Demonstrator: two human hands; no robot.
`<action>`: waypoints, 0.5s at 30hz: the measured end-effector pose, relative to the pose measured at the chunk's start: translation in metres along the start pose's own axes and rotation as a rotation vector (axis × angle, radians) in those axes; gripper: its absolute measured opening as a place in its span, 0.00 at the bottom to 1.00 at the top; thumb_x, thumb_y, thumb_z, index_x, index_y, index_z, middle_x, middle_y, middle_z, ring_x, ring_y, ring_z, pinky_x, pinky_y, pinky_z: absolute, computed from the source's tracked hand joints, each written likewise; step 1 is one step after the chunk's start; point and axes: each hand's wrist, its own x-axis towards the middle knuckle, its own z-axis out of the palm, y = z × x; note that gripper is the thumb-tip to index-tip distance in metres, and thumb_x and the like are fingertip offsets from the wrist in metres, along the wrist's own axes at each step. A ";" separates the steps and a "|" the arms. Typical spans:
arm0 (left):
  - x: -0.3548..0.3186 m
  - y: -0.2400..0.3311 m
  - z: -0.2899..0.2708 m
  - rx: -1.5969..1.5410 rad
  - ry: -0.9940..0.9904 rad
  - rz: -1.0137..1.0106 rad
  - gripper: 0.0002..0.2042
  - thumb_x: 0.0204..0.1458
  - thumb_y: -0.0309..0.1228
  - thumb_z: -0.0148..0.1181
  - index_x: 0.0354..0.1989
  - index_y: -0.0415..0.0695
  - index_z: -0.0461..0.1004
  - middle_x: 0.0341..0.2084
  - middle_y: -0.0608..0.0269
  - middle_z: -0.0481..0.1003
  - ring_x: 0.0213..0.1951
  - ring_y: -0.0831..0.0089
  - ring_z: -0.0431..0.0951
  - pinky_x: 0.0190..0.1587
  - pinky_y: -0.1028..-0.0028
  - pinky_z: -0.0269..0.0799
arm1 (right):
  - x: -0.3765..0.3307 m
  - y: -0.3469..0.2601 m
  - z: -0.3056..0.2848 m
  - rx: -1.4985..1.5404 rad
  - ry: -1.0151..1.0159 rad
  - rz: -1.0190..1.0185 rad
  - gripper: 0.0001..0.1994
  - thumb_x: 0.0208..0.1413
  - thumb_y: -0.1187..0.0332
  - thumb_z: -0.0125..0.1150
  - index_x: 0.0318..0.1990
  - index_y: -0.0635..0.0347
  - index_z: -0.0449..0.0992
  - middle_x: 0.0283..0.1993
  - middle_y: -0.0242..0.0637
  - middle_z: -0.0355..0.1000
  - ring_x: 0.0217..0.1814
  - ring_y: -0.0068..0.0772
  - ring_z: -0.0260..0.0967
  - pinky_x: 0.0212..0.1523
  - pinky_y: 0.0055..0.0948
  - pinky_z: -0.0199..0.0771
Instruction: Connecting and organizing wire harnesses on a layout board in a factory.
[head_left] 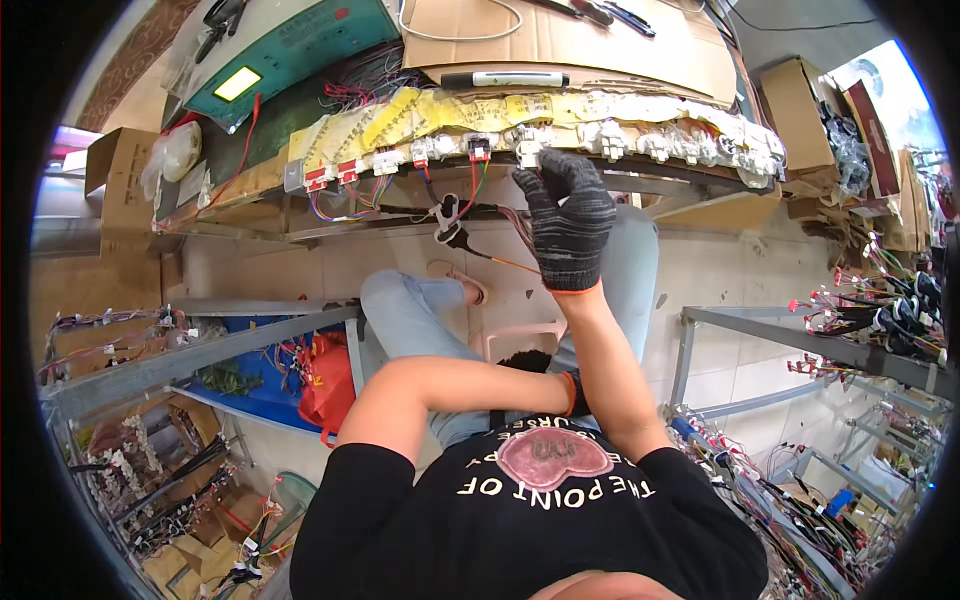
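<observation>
My right hand (572, 222), in a dark grey knitted glove, is raised at the bench's near edge. Its fingers are curled in around a white connector (528, 152), one of a row fixed along a strip covered in yellow tape (430, 118). Thin dark wires (517, 222) hang beside the glove. My left arm crosses my lap, and only a bit of the gloved left hand (577, 393) shows behind the right forearm; its fingers are hidden. Left of the right hand, red and white connectors (347, 172) with coloured wires sit on the strip.
A teal test box (290, 62) with a lit display stands at the back left. Cardboard (570, 45) and a black-and-white marker (505, 79) lie behind the strip. Metal racks with wire bundles flank me, including a grey rail (820, 345) at right. A red bag (328, 380) sits at left.
</observation>
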 end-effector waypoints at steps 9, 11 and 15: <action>0.062 0.016 -0.055 0.068 -0.078 0.007 0.12 0.48 0.33 0.50 0.40 0.41 0.69 0.25 0.53 0.73 0.25 0.60 0.75 0.28 0.66 0.69 | -0.111 -0.013 -0.174 0.200 -0.809 0.381 0.17 0.42 0.72 0.64 0.43 0.61 0.71 0.40 0.35 0.70 0.42 0.26 0.65 0.45 0.27 0.65; 0.031 0.023 -0.085 0.066 -0.071 0.029 0.16 0.48 0.35 0.52 0.44 0.41 0.66 0.22 0.53 0.72 0.22 0.59 0.74 0.27 0.65 0.68 | -0.149 0.039 -0.173 0.303 -1.063 0.856 0.27 0.48 0.65 0.61 0.56 0.61 0.61 0.52 0.34 0.63 0.50 0.30 0.64 0.52 0.30 0.63; -0.038 0.035 -0.123 -0.279 -0.579 -0.427 0.23 0.53 0.40 0.49 0.55 0.42 0.59 0.30 0.61 0.73 0.31 0.69 0.75 0.34 0.69 0.68 | -0.137 0.022 -0.178 0.918 -0.267 1.101 0.22 0.53 0.55 0.54 0.50 0.59 0.65 0.42 0.33 0.70 0.41 0.36 0.67 0.43 0.35 0.68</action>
